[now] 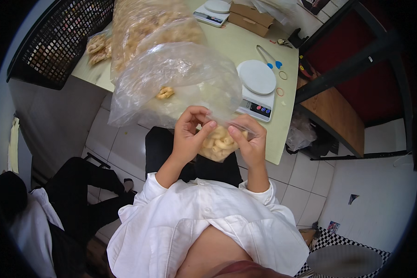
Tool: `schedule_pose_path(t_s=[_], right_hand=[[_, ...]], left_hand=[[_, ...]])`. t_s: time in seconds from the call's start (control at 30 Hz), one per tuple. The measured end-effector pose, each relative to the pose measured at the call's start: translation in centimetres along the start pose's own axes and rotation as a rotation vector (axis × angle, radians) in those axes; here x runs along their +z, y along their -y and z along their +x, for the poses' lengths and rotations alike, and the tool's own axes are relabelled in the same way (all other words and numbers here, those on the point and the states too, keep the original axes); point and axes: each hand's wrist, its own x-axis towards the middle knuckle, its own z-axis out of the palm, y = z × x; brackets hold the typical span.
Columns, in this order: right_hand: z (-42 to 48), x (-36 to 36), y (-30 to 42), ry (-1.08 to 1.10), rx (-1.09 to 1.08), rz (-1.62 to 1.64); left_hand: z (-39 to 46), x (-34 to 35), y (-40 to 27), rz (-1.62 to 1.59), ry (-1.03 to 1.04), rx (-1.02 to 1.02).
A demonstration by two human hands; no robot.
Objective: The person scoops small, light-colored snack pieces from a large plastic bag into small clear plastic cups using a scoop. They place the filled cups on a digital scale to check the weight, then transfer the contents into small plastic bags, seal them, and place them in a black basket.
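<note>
A small clear plastic bag (217,149), partly filled with pale yellow curled snack pieces, hangs upright over my lap. My left hand (193,133) pinches its top edge between thumb and fingers on the left. On the right side of the same edge, my right hand (249,133) grips the plastic, thumb toward me. Just beyond my hands spreads the mouth of a large clear plastic bag (194,66), with a single snack piece (165,92) lying inside near the opening. Further back, a big mass of snacks (153,24) fills that side under crinkled plastic.
A digital kitchen scale (257,85) stands right of the large bag on the pale table (278,139). Behind it lie tongs (269,57) with blue tips and rubber bands (280,91). A second scale (212,13), cardboard box (250,19) and black basket (60,41) stand further back. Another person (38,222) sits at left.
</note>
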Motion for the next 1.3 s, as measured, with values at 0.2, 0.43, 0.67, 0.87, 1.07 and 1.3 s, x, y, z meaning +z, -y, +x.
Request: schedule_pose_path(t_s=[0.2,0.43,0.67,0.87,1.07,1.3], right_hand=[[1.6,-5.4,1.5,-0.507,0.021,-0.002],[10.2,-13.4,-7.1,-0.691,0.126,0.106],[11.5,-12.0,-10.1,-0.745,0.033,-0.24],[11.1,-12.9,-10.5,-0.814,0.105,0.071],[11.1,-13.1,-10.2,-0.826,0.102,0.055],[11.1,-13.0,-10.3,-0.839,0.118,0.036]], left_hand=[[-0.6,-0.1,-1.7,-0.001,0.156,0.053],[-1.3,-0.9,-3.2,-0.01,0.44,-0.108],[-2.3,-3.5,-5.0,-0.065,0.497,-0.125],[-2.9,-5.4,-4.9,-0.121,0.374,-0.118],[-2.8,-5.1,-4.9,-0.128,0.396,-0.135],[-2.8,-5.1,-4.8,-0.119,0.4,-0.128]])
